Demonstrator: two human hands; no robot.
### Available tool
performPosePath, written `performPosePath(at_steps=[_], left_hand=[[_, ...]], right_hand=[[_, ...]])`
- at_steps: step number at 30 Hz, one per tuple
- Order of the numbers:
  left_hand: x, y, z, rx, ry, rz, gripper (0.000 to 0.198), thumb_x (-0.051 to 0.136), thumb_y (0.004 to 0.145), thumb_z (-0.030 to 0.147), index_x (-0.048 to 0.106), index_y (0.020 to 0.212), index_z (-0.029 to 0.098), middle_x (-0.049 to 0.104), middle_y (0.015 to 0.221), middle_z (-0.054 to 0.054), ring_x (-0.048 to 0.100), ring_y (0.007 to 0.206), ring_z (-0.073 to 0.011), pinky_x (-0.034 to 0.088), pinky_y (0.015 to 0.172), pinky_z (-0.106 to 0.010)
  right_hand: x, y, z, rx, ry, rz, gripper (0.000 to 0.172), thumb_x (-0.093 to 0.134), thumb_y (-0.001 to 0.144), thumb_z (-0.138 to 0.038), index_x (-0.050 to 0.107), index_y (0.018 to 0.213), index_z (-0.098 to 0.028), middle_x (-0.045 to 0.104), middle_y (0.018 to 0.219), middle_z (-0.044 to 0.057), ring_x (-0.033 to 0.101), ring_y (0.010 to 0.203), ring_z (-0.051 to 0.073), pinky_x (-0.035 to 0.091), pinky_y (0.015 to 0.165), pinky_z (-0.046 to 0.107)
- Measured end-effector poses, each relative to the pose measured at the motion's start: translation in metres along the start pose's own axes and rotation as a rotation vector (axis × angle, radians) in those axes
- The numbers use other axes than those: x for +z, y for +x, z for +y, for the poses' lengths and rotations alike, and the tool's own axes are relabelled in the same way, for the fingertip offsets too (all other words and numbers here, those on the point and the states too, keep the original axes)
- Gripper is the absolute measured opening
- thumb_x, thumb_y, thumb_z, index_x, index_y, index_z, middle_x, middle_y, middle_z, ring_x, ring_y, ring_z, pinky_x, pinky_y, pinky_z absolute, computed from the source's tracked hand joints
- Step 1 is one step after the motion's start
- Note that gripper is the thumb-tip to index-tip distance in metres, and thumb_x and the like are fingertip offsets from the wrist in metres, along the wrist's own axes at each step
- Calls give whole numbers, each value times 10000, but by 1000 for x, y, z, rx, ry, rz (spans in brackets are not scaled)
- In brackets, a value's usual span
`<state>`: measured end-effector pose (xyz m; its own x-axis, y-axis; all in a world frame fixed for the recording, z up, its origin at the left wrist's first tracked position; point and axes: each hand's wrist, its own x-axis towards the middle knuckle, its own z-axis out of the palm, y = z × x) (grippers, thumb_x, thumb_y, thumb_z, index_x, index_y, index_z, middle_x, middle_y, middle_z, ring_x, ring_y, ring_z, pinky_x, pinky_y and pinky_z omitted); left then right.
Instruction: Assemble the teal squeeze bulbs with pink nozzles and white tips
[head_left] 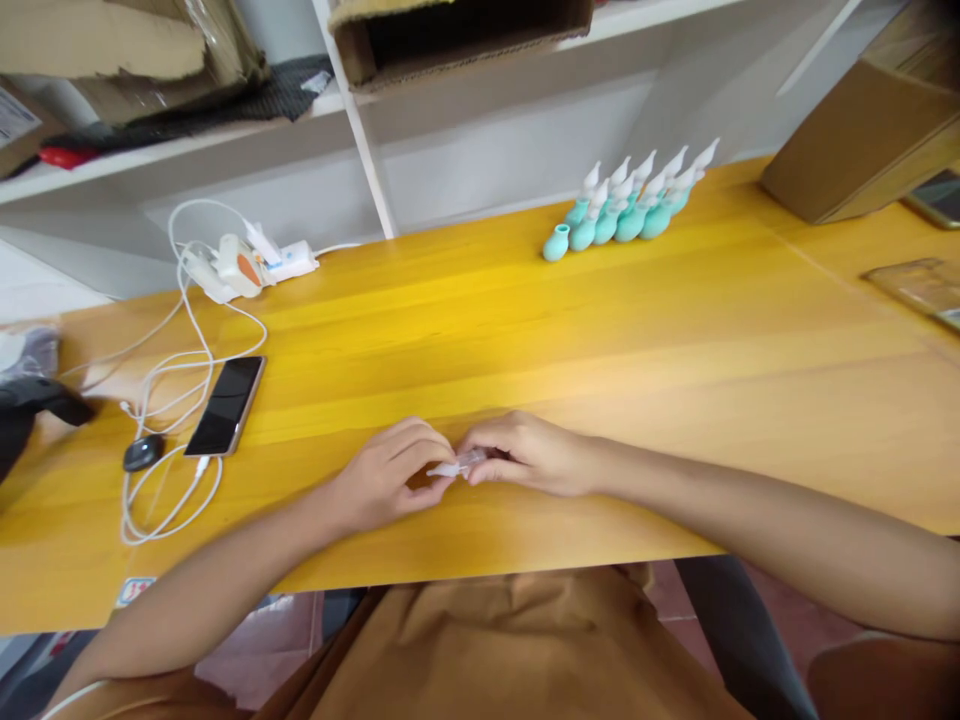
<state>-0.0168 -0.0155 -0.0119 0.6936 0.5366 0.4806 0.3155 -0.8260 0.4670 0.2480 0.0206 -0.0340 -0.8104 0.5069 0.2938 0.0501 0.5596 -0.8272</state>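
Observation:
Near the front edge of the yellow wooden table, my left hand and my right hand meet. Between their fingertips is a small clear-and-white nozzle piece, its pale thin tip pointing left. The left fingers pinch it by the tip side, and the right thumb and fingers pinch its clear end. At the back stand several teal bulbs with white pointed nozzles. One teal bulb at their left end has an open neck and no nozzle.
A phone lies at the left among white cables, beside a round black object. Behind them is a power strip. A cardboard box and a clear case are at the right. Shelves hold more boxes.

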Motion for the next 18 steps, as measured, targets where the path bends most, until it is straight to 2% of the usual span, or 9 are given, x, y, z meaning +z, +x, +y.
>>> performPosePath(at_steps=[1,3,5,7,8,10,13,15,18], left_hand=[[0,0,0,-15,21,16,238,738,948,104,656,1150,200,776,989,-65,713,912,-195,600,858,-341],[-1,0,-1,-60,68,45,245,726,937,108,646,1146,206,776,990,-61,711,919,-200,600,864,-350],[-3,1,-3,-116,101,61,212,714,943,129,637,1121,214,771,988,-54,707,909,-196,592,854,-347],[-5,1,-6,-167,109,73,172,702,948,142,631,1084,221,763,971,-42,698,884,-188,577,833,-337],[-6,2,-8,-187,107,77,156,697,950,147,631,1070,223,758,961,-38,692,869,-184,569,819,-331],[-7,3,-9,-220,103,75,130,687,952,157,633,1049,225,747,940,-32,679,842,-178,552,790,-319],[-7,4,-10,-243,100,59,121,679,948,153,634,1035,223,735,924,-26,661,831,-174,535,780,-310],[-7,5,-9,-247,100,47,125,675,944,144,632,1033,222,733,927,-23,656,839,-173,528,786,-308],[-6,4,-10,-256,103,36,108,677,949,156,628,1023,220,728,925,-20,648,838,-175,520,790,-310]], right_hand=[[-1,0,6,29,-46,72,300,571,1147,-409,731,1199,-161,778,981,60,727,809,149,559,765,261],[-8,1,24,114,-158,296,310,424,1163,-272,670,1319,-164,734,1024,70,670,709,136,564,734,283],[-27,4,47,194,-273,517,377,365,1086,-146,647,1336,-160,678,1135,106,613,630,124,579,718,320],[-56,8,66,273,-443,682,377,416,991,-106,680,1256,-159,621,1267,157,648,711,157,609,824,390],[-74,10,72,312,-548,707,373,455,959,-113,688,1246,-158,595,1336,181,678,808,195,609,886,425],[-111,15,77,369,-763,689,386,507,932,-151,689,1273,-157,531,1489,213,691,960,266,586,948,490],[-155,23,75,452,-977,650,388,497,992,-239,683,1324,-162,434,1640,221,677,1063,325,567,895,494],[-171,30,76,566,-1035,601,397,466,1029,-283,695,1322,-144,456,1622,235,672,1077,343,558,869,486],[-179,41,86,732,-1033,428,406,447,1038,-293,743,1241,-102,544,1513,251,676,1044,342,553,871,482]])
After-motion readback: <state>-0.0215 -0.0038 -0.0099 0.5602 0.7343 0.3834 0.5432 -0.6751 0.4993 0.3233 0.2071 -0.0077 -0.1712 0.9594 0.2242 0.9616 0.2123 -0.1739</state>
